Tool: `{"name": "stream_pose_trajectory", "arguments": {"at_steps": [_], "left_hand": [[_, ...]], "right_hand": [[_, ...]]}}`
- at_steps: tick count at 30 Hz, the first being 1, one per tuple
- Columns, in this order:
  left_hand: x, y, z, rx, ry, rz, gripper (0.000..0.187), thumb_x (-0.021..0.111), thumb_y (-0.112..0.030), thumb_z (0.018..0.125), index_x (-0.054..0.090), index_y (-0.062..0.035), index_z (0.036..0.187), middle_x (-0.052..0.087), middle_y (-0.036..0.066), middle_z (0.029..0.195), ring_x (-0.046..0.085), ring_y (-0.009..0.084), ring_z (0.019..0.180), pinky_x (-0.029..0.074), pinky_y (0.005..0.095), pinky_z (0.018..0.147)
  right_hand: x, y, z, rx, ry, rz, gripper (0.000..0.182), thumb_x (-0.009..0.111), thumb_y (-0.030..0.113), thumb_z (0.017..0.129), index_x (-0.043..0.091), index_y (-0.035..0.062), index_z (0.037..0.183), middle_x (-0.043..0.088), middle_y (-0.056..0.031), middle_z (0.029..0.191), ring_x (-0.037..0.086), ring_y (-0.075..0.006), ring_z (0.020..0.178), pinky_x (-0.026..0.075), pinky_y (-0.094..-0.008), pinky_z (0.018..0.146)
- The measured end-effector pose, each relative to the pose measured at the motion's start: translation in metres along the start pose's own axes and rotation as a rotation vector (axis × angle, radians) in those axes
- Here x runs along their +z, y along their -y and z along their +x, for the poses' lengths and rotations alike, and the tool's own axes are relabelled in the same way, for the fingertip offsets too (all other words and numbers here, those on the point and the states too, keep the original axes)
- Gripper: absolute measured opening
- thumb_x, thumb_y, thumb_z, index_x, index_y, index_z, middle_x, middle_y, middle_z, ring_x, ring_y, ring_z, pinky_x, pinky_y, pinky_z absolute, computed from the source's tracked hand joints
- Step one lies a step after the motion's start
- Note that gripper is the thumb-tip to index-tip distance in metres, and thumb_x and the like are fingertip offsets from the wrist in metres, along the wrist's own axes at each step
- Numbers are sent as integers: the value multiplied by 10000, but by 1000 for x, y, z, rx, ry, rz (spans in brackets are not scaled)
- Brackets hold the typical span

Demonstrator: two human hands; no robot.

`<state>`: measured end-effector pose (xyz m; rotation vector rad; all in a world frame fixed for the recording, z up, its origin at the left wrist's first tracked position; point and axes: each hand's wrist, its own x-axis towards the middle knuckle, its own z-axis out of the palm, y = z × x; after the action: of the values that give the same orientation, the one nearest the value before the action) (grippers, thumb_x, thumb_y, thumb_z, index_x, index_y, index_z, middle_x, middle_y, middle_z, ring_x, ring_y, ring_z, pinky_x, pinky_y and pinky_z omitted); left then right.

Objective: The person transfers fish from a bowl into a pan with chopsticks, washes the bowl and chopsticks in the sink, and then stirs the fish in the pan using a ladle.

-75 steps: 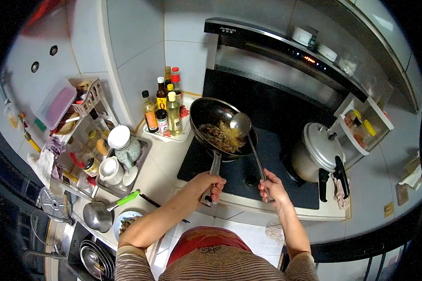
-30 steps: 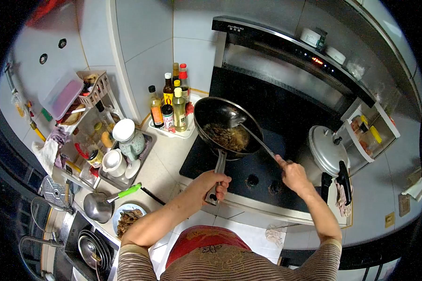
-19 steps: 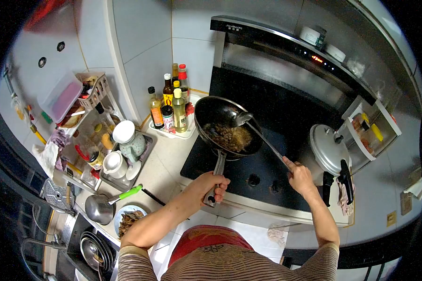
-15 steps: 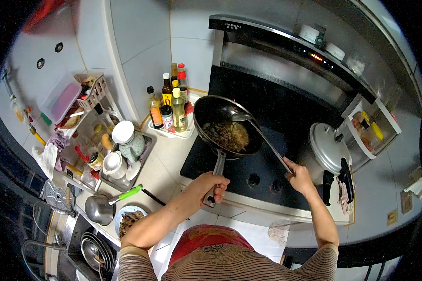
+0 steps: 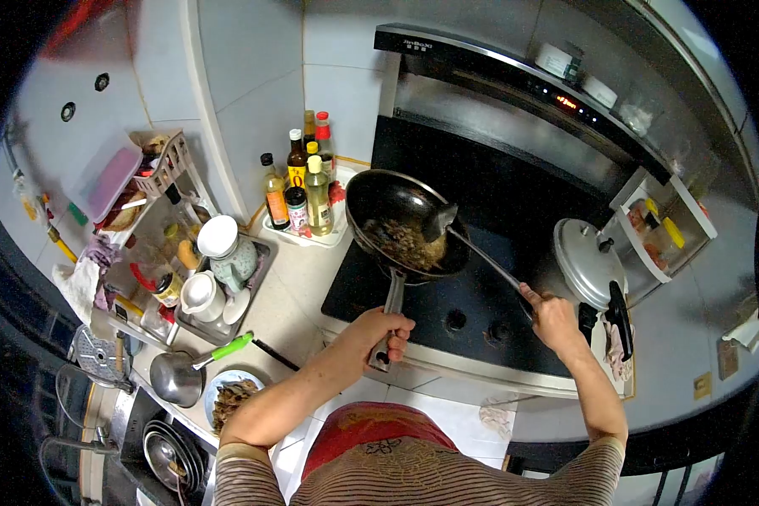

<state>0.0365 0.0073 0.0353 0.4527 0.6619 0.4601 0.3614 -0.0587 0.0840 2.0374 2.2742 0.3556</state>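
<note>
A dark wok [image 5: 388, 196] is tilted over the black stove, its inner wall shiny. Brown chopped food [image 5: 406, 244] lies low in it with some liquid. My left hand [image 5: 381, 331] is wrapped round the wok's long metal handle. My right hand [image 5: 553, 320] grips the long handle of a wok spatula [image 5: 489, 263], with the index finger stretched along it. The spatula's dark head is inside the wok at the right, just above the food and apparently near the wall.
Several sauce bottles [image 5: 319, 198] stand on a tray left of the wok. A pressure cooker [image 5: 584, 263] sits at the right of the stove [image 5: 430, 325]. A small saucepan [image 5: 177, 379] and a plate of brown food [image 5: 234, 396] are at the lower left, beside the sink [image 5: 131, 451].
My right hand has moved right and slightly down. The spatula head has shifted right in the wok and turned, now showing its dark face. My left hand stays on the wok handle.
</note>
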Motion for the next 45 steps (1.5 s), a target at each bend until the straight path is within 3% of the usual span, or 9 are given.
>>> {"name": "stream_pose_trajectory", "arguments": {"at_steps": [6,9,12,18,21,29,35,41,45], "left_hand": [[4,-1,0,-7,-14,6,188,586,-47,792,436,-80,684,445,4,572,417,70,428,373,230,365],[8,-3,-3,-15,-22,-24,191,583,-42,791,433,-83,681,447,5,569,419,70,423,378,231,363],[4,-1,-5,22,17,7,194,586,-39,789,431,-83,681,447,5,570,420,69,426,378,231,363],[1,3,-5,55,-2,72,175,591,-100,802,451,-92,697,410,-23,570,390,55,440,332,212,371],[2,4,-7,59,-10,53,171,590,-102,804,454,-94,700,421,-20,574,392,56,440,336,217,370],[-4,6,4,20,26,46,198,595,-71,788,443,-82,662,441,2,556,422,76,424,371,242,364],[-3,6,4,2,0,32,206,596,-49,777,437,-72,647,450,13,554,434,78,421,386,245,352],[-2,10,-1,34,7,-31,209,599,-48,772,424,-81,665,452,11,562,431,80,421,382,249,357],[-2,12,-6,91,13,0,203,599,-48,770,425,-83,672,455,10,563,432,78,422,379,252,357]], "right_hand": [[0,5,-15,134,-92,180,610,578,-55,655,510,103,1240,594,-211,910,593,-373,740,492,-423,674],[-5,9,-19,155,-81,339,609,583,-76,665,498,78,1249,605,-197,990,616,-326,782,491,-404,702],[13,-4,-22,32,-189,614,651,604,-68,684,451,107,1292,630,-201,918,623,-322,807,498,-380,738],[-7,14,-29,519,204,1055,588,592,-37,758,423,73,1310,590,-56,718,526,-134,515,452,-286,449],[0,20,-28,519,174,1137,575,574,-17,789,391,65,1327,516,-19,668,423,-84,436,369,-232,354],[30,41,-18,546,136,1325,584,499,-15,822,309,77,1367,514,-38,672,421,-91,430,383,-237,334],[24,65,-4,682,196,1659,595,437,-50,840,234,57,1389,512,-68,709,444,-105,450,372,-225,331],[36,58,0,528,129,1537,612,444,-46,820,238,57,1387,527,-63,746,440,-99,445,387,-242,324],[32,61,0,565,137,1479,613,440,-56,818,238,55,1387,531,-67,757,435,-99,443,388,-245,320]]}}
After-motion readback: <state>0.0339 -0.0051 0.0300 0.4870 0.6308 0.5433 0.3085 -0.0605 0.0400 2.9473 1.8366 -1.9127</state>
